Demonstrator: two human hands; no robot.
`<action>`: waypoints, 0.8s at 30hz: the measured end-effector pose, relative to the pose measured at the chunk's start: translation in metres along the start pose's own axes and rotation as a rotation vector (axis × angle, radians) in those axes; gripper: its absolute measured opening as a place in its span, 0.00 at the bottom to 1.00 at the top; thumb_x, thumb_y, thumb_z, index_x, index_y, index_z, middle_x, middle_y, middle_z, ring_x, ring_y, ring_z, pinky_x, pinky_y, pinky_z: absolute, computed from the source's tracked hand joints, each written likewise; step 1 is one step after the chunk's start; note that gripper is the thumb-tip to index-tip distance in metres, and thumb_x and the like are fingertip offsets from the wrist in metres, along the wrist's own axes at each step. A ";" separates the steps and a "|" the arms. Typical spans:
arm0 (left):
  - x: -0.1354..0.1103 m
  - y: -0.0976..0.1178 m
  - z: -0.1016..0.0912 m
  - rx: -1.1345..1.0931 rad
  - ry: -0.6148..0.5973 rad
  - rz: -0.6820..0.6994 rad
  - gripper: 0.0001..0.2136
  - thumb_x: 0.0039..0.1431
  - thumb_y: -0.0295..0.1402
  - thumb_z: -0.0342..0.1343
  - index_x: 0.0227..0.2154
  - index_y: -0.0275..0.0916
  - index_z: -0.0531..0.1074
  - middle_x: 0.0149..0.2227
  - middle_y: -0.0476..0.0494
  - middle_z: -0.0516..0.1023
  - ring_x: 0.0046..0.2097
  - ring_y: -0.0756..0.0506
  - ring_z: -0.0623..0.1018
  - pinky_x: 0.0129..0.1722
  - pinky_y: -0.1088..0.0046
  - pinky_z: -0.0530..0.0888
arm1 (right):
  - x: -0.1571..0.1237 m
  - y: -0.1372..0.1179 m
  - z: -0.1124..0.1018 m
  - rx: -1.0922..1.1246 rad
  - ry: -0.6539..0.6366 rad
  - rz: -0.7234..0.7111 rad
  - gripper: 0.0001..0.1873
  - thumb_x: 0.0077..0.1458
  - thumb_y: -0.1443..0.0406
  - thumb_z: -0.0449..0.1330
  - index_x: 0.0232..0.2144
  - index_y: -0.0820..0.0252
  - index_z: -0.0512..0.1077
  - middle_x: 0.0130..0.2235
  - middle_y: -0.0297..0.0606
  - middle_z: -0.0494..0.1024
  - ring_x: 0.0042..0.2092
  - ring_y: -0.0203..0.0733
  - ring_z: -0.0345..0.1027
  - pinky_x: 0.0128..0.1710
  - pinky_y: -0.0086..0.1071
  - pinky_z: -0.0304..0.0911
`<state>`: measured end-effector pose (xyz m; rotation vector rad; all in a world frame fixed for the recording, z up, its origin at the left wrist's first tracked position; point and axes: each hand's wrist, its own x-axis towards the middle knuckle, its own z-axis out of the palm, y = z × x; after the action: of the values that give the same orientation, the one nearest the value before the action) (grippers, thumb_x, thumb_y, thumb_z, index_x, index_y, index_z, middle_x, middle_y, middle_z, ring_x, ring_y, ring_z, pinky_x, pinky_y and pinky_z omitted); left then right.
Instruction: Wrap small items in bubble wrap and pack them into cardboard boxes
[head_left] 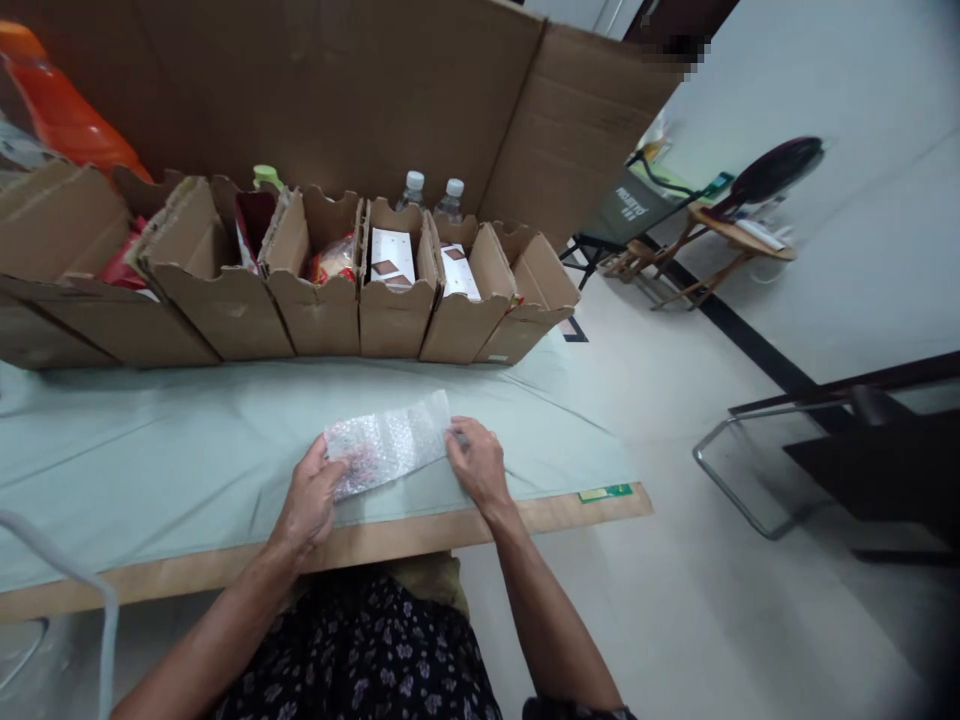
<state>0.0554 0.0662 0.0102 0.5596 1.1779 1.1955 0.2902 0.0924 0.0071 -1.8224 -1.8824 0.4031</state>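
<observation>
A strip of clear bubble wrap (397,440) is stretched level just above the near part of the table. Its left end is pinched by my left hand (311,490), thumb on top. Something reddish shows blurrily through the wrap near that thumb; I cannot make out what it is. At the right end of the strip, my right hand (478,462) has its fingers curled at the edge, gripping it. Both forearms reach in from below, over the wooden front edge of the table.
Cardboard bins (322,320) with packets and white boxes (392,258) line the back of the pale green cloth (225,420). Behind them rises a tall cardboard panel (375,100). An orange bottle (71,110) stands at left. A wooden stool (739,235) and a chair (757,480) are on the right.
</observation>
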 end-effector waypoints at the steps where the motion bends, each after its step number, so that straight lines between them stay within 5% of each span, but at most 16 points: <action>1: 0.002 0.004 -0.002 0.025 0.004 0.013 0.33 0.43 0.38 0.66 0.55 0.35 0.69 0.38 0.44 0.83 0.39 0.42 0.83 0.42 0.65 0.78 | 0.000 0.004 -0.005 0.014 0.028 0.015 0.10 0.63 0.67 0.53 0.37 0.58 0.75 0.51 0.46 0.82 0.52 0.48 0.75 0.51 0.40 0.66; 5: 0.010 0.019 -0.019 0.344 0.041 0.094 0.39 0.45 0.43 0.63 0.62 0.34 0.63 0.31 0.49 0.81 0.31 0.46 0.79 0.35 0.70 0.75 | -0.013 0.011 -0.015 0.045 0.097 0.035 0.09 0.60 0.65 0.55 0.29 0.56 0.72 0.50 0.45 0.82 0.52 0.47 0.75 0.49 0.38 0.67; 9: 0.017 0.022 -0.042 0.993 0.061 0.210 0.33 0.53 0.45 0.54 0.60 0.33 0.68 0.25 0.52 0.75 0.27 0.46 0.72 0.30 0.71 0.67 | -0.030 0.015 -0.008 -0.118 0.043 0.029 0.04 0.57 0.67 0.61 0.30 0.57 0.74 0.52 0.45 0.80 0.54 0.53 0.72 0.52 0.45 0.64; 13: 0.019 0.021 -0.058 1.378 0.195 0.393 0.29 0.60 0.44 0.49 0.62 0.38 0.66 0.38 0.45 0.80 0.34 0.43 0.76 0.30 0.70 0.67 | -0.019 0.026 -0.036 -0.218 0.079 -0.039 0.09 0.57 0.64 0.64 0.42 0.57 0.76 0.53 0.48 0.80 0.54 0.56 0.73 0.51 0.47 0.64; 16: 0.021 0.016 -0.053 1.393 0.189 0.668 0.26 0.64 0.44 0.49 0.61 0.38 0.67 0.44 0.39 0.79 0.42 0.40 0.78 0.37 0.66 0.73 | 0.018 0.024 -0.089 -0.188 0.188 -0.186 0.09 0.61 0.63 0.61 0.43 0.57 0.76 0.51 0.47 0.81 0.54 0.55 0.73 0.52 0.47 0.65; 19: 0.022 -0.002 -0.033 1.332 0.002 0.893 0.20 0.66 0.39 0.49 0.57 0.40 0.71 0.46 0.39 0.79 0.47 0.38 0.78 0.47 0.61 0.75 | 0.074 0.000 -0.139 -0.212 0.199 -0.331 0.10 0.64 0.64 0.57 0.43 0.55 0.77 0.51 0.45 0.82 0.53 0.54 0.73 0.54 0.48 0.64; 24: 0.027 -0.037 -0.009 1.308 -0.195 0.972 0.14 0.64 0.31 0.52 0.50 0.41 0.76 0.44 0.41 0.81 0.44 0.40 0.78 0.44 0.61 0.77 | 0.176 -0.054 -0.166 -0.371 -0.068 -0.427 0.16 0.65 0.70 0.53 0.46 0.57 0.80 0.51 0.39 0.83 0.52 0.48 0.73 0.51 0.39 0.63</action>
<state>0.0601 0.0761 -0.0347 2.3684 1.4567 0.9109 0.3340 0.2429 0.1992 -1.5632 -2.4462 -0.0385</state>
